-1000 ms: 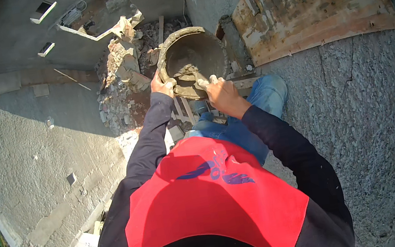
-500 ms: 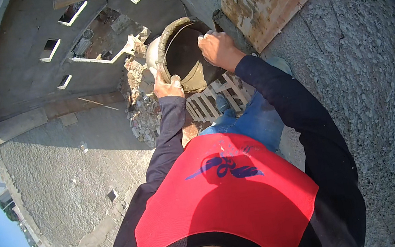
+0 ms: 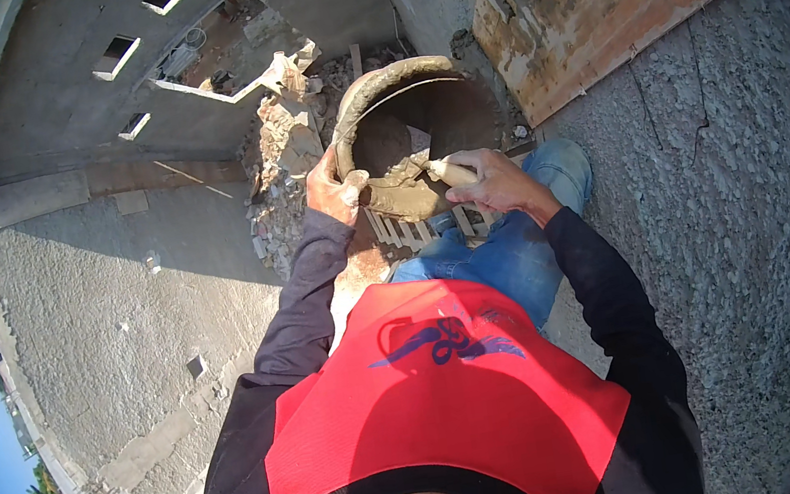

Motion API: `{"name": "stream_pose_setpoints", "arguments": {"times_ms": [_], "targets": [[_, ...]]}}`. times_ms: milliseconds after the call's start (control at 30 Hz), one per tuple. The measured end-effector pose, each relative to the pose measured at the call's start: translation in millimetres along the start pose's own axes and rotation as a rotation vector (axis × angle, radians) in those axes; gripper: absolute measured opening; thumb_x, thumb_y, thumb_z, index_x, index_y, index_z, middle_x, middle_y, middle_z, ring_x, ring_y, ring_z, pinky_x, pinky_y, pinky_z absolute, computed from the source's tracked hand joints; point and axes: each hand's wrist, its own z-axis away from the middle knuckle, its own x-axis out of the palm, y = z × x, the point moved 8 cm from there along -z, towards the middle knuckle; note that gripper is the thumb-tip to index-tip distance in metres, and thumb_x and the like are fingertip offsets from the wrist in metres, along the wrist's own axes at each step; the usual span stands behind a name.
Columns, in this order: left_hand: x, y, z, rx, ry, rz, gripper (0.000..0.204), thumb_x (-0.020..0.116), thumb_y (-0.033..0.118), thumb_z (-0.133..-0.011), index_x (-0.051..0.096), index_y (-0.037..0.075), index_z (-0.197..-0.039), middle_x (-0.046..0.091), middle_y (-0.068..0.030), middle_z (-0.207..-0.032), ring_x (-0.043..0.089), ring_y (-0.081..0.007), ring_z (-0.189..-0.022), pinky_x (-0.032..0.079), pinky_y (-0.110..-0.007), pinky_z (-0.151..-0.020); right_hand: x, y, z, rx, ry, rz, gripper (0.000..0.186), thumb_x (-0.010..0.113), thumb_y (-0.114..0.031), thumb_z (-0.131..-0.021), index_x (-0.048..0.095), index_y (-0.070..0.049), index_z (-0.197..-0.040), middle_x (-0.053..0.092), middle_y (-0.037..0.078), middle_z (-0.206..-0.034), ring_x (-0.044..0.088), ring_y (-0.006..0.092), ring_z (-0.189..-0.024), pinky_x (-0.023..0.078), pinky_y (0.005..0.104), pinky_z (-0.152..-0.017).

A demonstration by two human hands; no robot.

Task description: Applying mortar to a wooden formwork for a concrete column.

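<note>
The mortar-caked bucket [image 3: 419,132] sat straight ahead of you, above your knee, tilted so its mouth faced you, both hands on its near rim. Your left hand [image 3: 335,190] was curled shut over the rim's left edge. Your right hand [image 3: 497,184] was closed around the handle of a trowel [image 3: 439,162], whose long axis ran from that hand leftward and into the bucket, blade in the wet mortar

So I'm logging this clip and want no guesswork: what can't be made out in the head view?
- Trowel blade: sunk in shadow inside the mortar-caked round bucket; only the pale handle shows.
- Right hand palm: faces away.
- Left hand fingertips: curled over the rim.
- Bucket bottom: dark.
- Feet: hidden by the red-vested torso.
</note>
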Motion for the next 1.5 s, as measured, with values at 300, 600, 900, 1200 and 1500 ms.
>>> {"name": "stream_pose_setpoints", "arguments": {"times_ms": [300, 600, 900, 1200, 1500], "targets": [[-36.8, -123.6, 52.2, -0.470, 0.403, 0.671, 0.054, 0.041, -0.009, -0.068, 0.056, 0.004, -0.118, 0.064, -0.0110, -0.099, 0.065, -0.0227, -0.078, 0.057, -0.035, -0.069, -15.9, -96.1, 52.7, -0.043, -0.047, -0.024, 0.035, 0.065, -0.014, -0.083, 0.059, -0.005, -0.115, 0.057, 0.000, -0.067, 0.051, 0.0072, -0.052, 0.042, 0.0243, -0.045], [-30.7, -91.6, 38.8, -0.433, 0.552, 0.821, 0.051, 0.042, -0.011, -0.069, 0.049, 0.008, -0.116, 0.059, -0.0079, -0.083, 0.061, -0.0209, -0.063, 0.057, -0.040, -0.053, -138.2, -279.7, 145.9, -0.551, 0.081, -0.828, 0.038, 0.052, -0.023, -0.094, 0.046, -0.003, -0.125, 0.058, 0.013, -0.079, 0.055, 0.0127, -0.050, 0.046, 0.0211, -0.043], [-14.3, -94.7, 45.5, -0.529, 0.517, 0.767, 0.027, 0.048, -0.001, -0.071, 0.053, 0.011, -0.095, 0.052, -0.0024, -0.065, 0.050, -0.0163, -0.048, 0.049, -0.036, -0.043, -179.2, -283.7, 180.4, -0.779, 0.325, -0.948, 0.034, 0.042, -0.025, -0.097, 0.044, -0.006, -0.126, 0.058, 0.014, -0.081, 0.054, 0.0147, -0.048, 0.045, 0.0228, -0.038], [7.8, -78.6, 26.9, -0.431, 0.384, 0.773, 0.047, 0.045, -0.009, -0.069, 0.054, 0.006, -0.113, 0.062, -0.0088, -0.083, 0.063, -0.0201, -0.062, 0.057, -0.036, -0.053, -85.5, -174.5, 128.3, -0.381, 0.592, -0.055, 0.048, 0.055, -0.016, -0.085, 0.045, -0.004, -0.130, 0.061, 0.014, -0.085, 0.062, 0.0239, -0.067, 0.051, 0.0364, -0.060], [41.1, 0.3, -43.5, 0.014, 0.089, 0.196, 0.054, 0.055, -0.003, -0.069, 0.052, -0.003, -0.123, 0.063, -0.0102, -0.109, 0.058, -0.0169, -0.096, 0.045, -0.027, -0.085, -55.3, -67.6, 25.7, -0.105, 0.761, 0.920, 0.033, 0.054, -0.008, -0.079, 0.058, -0.009, -0.112, 0.057, 0.024, -0.096, 0.059, 0.0407, -0.089, 0.049, 0.0499, -0.070]]}}
